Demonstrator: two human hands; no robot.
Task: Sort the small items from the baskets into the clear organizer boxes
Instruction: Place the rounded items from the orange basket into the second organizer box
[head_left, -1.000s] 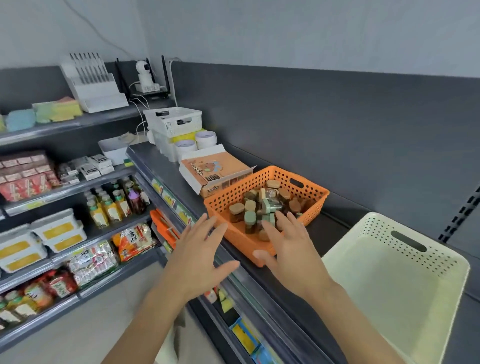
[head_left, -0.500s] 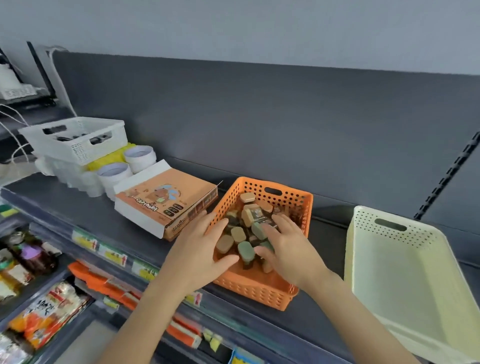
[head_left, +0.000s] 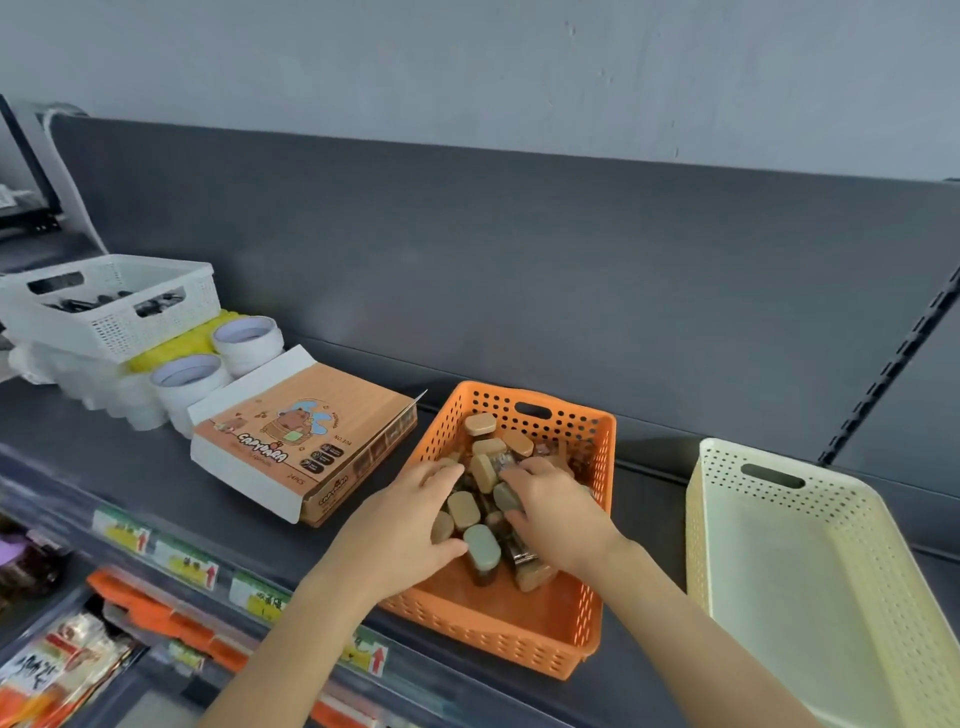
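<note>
An orange perforated basket stands on the dark shelf and holds several small bottles with tan or grey-green caps. Both hands are inside it. My left hand curls around a few tan-capped bottles at the basket's left side, thumb beside a green-capped one. My right hand closes its fingers and thumb on a grey-green-capped bottle in the middle of the pile. Bottles under the palms are hidden.
A cream perforated basket sits right of the orange one. To the left lie an orange cartoon-printed carton, white tape rolls and a white basket on translucent containers. Price tags line the shelf edge.
The view has swung to face the orange basket. Both hands moved from its near rim into the pile and their fingers closed around bottles.
</note>
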